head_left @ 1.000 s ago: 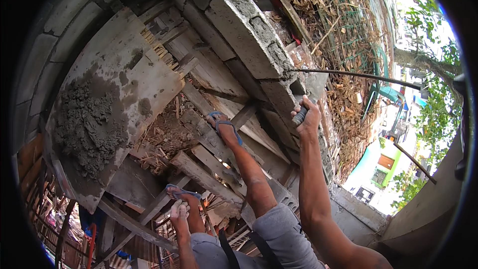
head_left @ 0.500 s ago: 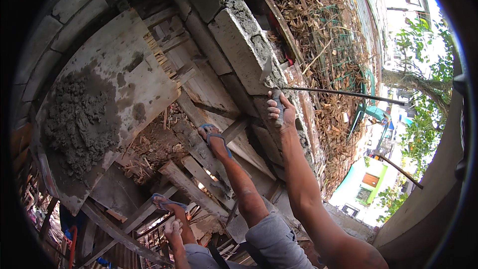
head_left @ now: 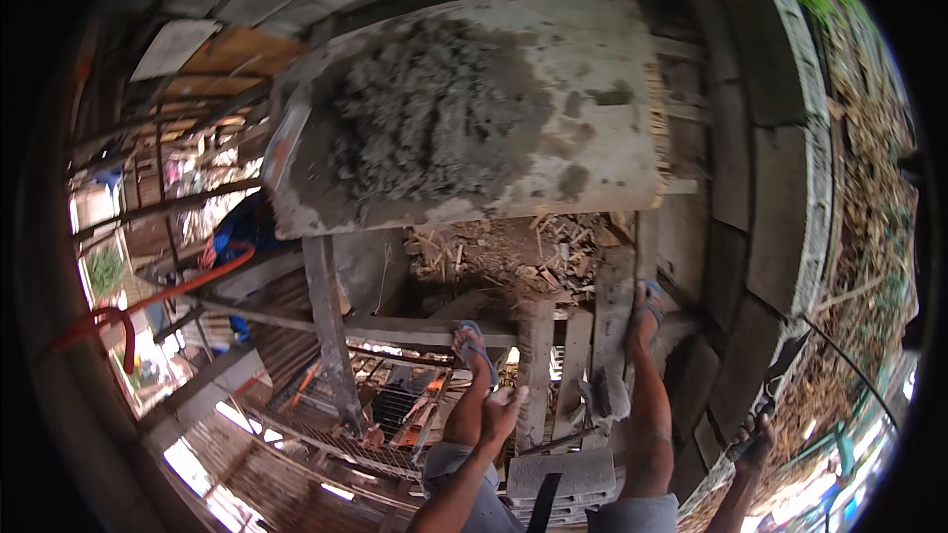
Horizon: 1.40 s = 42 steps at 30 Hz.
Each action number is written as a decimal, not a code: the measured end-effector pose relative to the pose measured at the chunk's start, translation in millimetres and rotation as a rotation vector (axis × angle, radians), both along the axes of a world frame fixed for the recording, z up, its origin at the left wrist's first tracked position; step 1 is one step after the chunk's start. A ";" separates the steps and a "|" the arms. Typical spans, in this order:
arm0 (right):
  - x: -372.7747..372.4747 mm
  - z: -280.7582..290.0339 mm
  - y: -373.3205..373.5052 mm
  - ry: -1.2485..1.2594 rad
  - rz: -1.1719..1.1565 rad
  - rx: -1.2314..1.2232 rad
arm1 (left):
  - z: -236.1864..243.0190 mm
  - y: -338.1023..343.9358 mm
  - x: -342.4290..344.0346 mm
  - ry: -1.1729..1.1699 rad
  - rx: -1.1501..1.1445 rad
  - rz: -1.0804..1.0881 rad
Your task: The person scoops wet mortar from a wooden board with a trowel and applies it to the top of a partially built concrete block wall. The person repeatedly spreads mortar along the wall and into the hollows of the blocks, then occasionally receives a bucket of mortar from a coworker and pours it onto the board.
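Mortar (head_left: pixel 425 109) heaped on the far board (head_left: pixel 612 158), much unused; block wall (head_left: pixel 775 207) already coursed at right.
Near blocks (head_left: pixel 583 472) look unlaid; joints are too blurred to judge. The right hand (head_left: pixel 753 441) grips what seems a trowel handle (head_left: pixel 738 450) beside the wall's near end; the left hand (head_left: pixel 504 413), loosely curled, holds nothing visible.

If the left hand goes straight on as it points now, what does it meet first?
Likely the wooden plank just ahead of the left hand. The plank seems to lie lower down, though; depth is unclear from this view, so the hand might pass above it.
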State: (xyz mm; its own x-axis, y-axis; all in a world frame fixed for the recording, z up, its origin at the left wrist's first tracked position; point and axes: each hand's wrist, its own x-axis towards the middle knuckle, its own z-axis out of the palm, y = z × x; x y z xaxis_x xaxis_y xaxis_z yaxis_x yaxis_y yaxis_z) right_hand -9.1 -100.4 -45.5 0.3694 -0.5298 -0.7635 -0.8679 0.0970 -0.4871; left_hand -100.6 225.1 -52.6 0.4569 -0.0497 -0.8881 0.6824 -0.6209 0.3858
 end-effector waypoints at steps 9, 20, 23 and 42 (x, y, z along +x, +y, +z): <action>160.4 -74.2 104.4 -0.505 0.451 0.076 | -72.0 35.7 25.0 -0.035 -0.252 0.253; 116.8 -186.6 257.0 -0.358 0.263 -0.215 | -69.3 90.4 106.6 -0.121 -0.331 0.758; 129.3 -207.4 276.1 -0.125 0.144 -0.200 | -66.0 94.2 114.6 -0.167 -0.353 0.677; 258.3 -168.8 274.9 -0.377 -0.073 0.262 | -104.2 99.3 84.6 -0.092 -0.341 0.841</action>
State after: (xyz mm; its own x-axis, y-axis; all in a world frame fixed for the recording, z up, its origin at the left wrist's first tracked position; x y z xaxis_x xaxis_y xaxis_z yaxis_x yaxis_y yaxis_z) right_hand 249.2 174.6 -214.3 0.6162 -0.3713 -0.6946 -0.6212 0.3131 -0.7184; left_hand -16.0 324.4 -156.7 0.5295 0.0789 -0.8446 0.8158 0.2254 0.5325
